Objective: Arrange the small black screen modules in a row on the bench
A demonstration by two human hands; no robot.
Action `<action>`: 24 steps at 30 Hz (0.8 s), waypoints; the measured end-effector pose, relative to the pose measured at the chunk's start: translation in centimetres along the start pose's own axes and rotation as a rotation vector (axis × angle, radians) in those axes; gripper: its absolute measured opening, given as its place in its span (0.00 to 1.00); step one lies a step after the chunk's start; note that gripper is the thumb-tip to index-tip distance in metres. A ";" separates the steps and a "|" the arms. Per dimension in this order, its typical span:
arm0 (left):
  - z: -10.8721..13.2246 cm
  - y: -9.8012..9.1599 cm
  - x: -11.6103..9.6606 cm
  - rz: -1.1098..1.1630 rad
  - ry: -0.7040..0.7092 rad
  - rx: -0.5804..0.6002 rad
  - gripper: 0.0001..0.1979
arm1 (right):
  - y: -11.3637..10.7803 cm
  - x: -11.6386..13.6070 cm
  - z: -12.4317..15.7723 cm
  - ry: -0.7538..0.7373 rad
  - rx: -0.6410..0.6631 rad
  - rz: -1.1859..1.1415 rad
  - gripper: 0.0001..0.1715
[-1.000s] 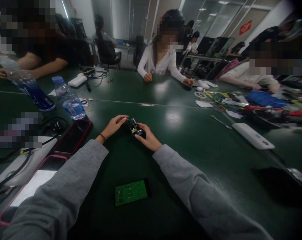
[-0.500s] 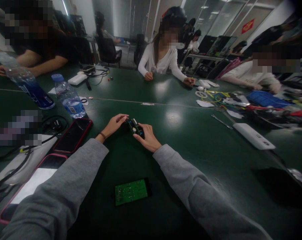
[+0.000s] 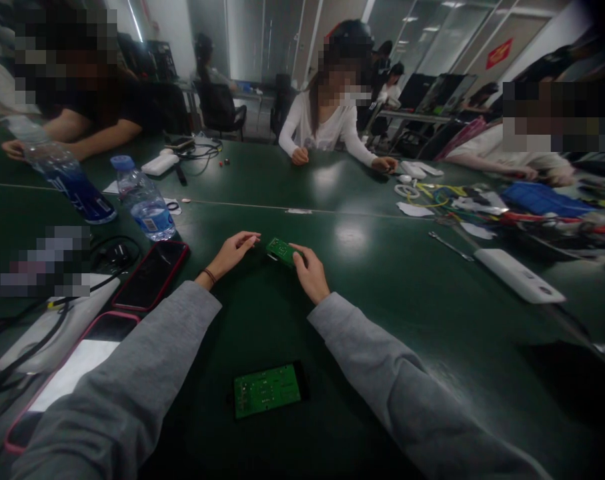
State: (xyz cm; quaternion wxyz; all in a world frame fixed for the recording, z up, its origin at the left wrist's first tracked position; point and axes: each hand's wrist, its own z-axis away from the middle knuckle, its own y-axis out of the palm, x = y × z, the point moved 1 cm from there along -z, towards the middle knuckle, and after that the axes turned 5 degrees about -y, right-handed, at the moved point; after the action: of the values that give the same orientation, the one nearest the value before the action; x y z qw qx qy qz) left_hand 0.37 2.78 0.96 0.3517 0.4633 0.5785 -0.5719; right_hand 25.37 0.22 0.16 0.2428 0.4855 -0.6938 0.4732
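My right hand (image 3: 309,270) grips a small green circuit board (image 3: 281,249) by its right end, thumb and fingers at its edges. The board's flat green solder side faces up, and its parts are mostly hidden underneath. Just left of it, my left hand (image 3: 235,253) is apart from the board, fingers stretched out and holding nothing. Nearer to me on the dark green table (image 3: 382,320) lies a larger green circuit board (image 3: 267,392) with a black edge at its right end.
Left of my arm are a red-edged phone (image 3: 152,275), a pink-edged phone (image 3: 77,373), cables and two water bottles (image 3: 149,210). To the right lie a wrench (image 3: 451,246), a white power strip (image 3: 519,275) and a pile of wires (image 3: 462,200). People sit across the table.
My right hand has turned the small circuit board over, from its component side to its flat green side. My left hand stays beside it, open.
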 end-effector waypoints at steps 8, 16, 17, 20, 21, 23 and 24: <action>-0.1 0.0 0.0 0.015 0.000 0.000 0.19 | 0.2 -0.1 0.1 0.002 -0.025 0.165 0.25; -0.1 -0.1 0.1 0.019 0.020 -0.007 0.19 | -0.1 0.8 -1.9 -0.121 0.184 0.150 0.31; -0.1 -0.1 0.2 0.018 0.019 -0.007 0.19 | -0.5 0.9 -1.9 -0.119 0.232 0.151 0.30; 0.0 -0.1 0.2 0.018 0.014 -0.010 0.19 | -3.3 0.7 -1.0 -0.066 0.319 0.132 0.31; 0.0 -0.2 0.2 0.021 0.013 -0.008 0.19 | -4.9 0.4 -0.4 -0.049 0.325 0.131 0.31; 0.0 -0.2 0.1 0.028 0.010 -0.002 0.19 | -9.1 -1.0 1.5 -0.007 0.306 0.149 0.30; 0.0 -0.2 0.1 0.030 0.009 0.001 0.19 | -11.7 -2.1 2.7 0.025 0.281 0.168 0.30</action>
State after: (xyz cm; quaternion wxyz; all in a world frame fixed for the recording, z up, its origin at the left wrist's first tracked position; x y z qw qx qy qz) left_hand 0.16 2.77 0.89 0.3577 0.4746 0.5727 -0.5647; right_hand 37.18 -2.16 2.23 0.1410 0.4489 -0.6560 0.5902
